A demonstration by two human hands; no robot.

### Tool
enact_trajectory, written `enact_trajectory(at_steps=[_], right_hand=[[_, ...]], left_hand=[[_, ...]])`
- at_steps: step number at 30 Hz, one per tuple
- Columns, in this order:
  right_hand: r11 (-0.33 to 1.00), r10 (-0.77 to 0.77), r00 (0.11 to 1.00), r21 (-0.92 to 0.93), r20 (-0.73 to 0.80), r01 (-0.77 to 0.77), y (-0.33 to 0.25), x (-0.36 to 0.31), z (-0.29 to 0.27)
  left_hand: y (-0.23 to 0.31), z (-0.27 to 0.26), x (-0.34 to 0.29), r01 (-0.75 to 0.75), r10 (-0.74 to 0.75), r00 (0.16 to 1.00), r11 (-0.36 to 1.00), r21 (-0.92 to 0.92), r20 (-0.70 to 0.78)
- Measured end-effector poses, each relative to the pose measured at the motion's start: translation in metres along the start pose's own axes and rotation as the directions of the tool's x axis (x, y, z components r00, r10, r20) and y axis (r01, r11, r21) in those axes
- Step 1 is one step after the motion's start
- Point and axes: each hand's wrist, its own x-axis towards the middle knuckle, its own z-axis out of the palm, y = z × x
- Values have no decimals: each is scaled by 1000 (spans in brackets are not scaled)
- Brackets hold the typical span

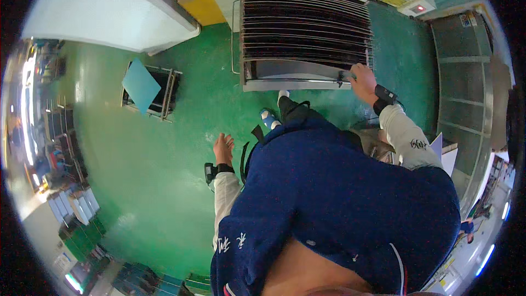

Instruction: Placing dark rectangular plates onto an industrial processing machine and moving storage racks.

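Observation:
A metal rack with many thin, closely stacked dark shelves stands in front of me. My right hand is at its near right corner, fingers curled over the edge beside the front bar. Part of that grip is hidden from above. My left hand hangs by my side over the green floor, its fingers loosely bent and apart, with nothing in it. Both wrists wear black strapped devices.
A low cart carrying a tilted blue-green sheet stands at the left. Yellow cardboard leans by the wall. Tall grey metal shelving runs along the right. Stacked white panels sit far left. A person appears at the lower right.

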Motion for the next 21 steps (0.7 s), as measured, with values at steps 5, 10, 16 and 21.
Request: enact_trajectory(at_steps=[5, 10, 16, 21], right_hand=[[997, 74, 996, 26, -53, -73, 6, 14, 1], [1000, -9, 984, -5, -176, 8, -6, -9, 24], [902, 374, 894, 127, 248, -413, 29, -27, 102], [963, 253, 949, 43, 187, -265, 77, -20, 170]], left_hand=[[-30, -9, -2, 44, -43, 999, 999, 33, -12], [-47, -12, 7, 73, -74, 995, 997, 9, 68], [-10, 24, -27, 28, -32, 999, 996, 85, 35], [11, 33, -41, 2, -3, 1000, 995, 104, 10]])
